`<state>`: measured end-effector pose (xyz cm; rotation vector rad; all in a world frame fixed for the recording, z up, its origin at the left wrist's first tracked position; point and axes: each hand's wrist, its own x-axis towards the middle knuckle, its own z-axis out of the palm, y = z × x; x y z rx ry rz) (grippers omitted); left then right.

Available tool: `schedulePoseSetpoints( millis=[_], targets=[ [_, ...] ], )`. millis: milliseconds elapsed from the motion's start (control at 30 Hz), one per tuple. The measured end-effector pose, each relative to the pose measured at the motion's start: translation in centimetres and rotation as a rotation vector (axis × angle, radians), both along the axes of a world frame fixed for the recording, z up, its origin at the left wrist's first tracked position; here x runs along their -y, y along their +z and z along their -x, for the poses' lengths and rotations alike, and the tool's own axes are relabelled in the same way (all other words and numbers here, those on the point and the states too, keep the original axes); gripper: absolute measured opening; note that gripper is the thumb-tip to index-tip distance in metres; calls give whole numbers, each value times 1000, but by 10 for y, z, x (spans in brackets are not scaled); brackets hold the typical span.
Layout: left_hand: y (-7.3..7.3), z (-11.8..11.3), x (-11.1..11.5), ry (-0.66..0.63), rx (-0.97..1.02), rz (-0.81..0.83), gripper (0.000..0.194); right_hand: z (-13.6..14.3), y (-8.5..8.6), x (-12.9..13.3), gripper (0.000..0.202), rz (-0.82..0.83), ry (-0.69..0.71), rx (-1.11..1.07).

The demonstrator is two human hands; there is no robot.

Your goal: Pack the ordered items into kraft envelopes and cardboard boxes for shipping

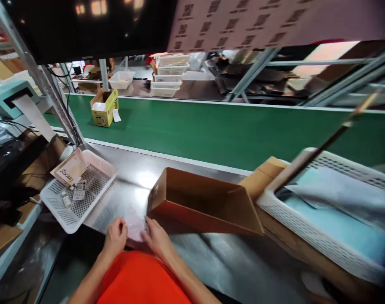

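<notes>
Just in front of my body, a pale, thin sheet or small bag [134, 223] spans my two hands; blur hides which it is. My left hand [115, 237] pinches its left edge with curled fingers. On the opposite edge, my right hand [158, 240] has its thumb and fingers closed. Right beyond the right hand stands an open-topped cardboard box [205, 217], and what shows of its inside is bare brown card. To the left of the left hand, a white perforated basket [99, 198] holds a printed "beauty" packet [72, 169], a small labelled pouch [79, 190] and a little bottle [66, 199].
Beyond the metal bench [134, 166] runs a green conveyor belt [186, 122] carrying a yellow carton [104, 109]. At right sits a white crate [319, 234] with pale blue bags. A label printer [13, 99] stands left; a dark screen [94, 29] and code sheet [230, 25] hang overhead.
</notes>
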<state>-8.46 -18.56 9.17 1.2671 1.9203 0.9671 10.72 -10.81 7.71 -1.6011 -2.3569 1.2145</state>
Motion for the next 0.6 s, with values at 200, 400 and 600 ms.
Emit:
schedulePoseSetpoints(
  millis=[200, 400, 600],
  targets=[
    [3, -10, -6, 10, 100, -14, 26, -6, -26, -13, 47, -303, 89, -138],
    [17, 30, -20, -369, 24, 27, 24, -4, -55, -17, 58, -214, 153, -97],
    [90, 198, -105, 29, -513, -37, 40, -9, -70, -21, 68, -153, 240, -60]
  ],
)
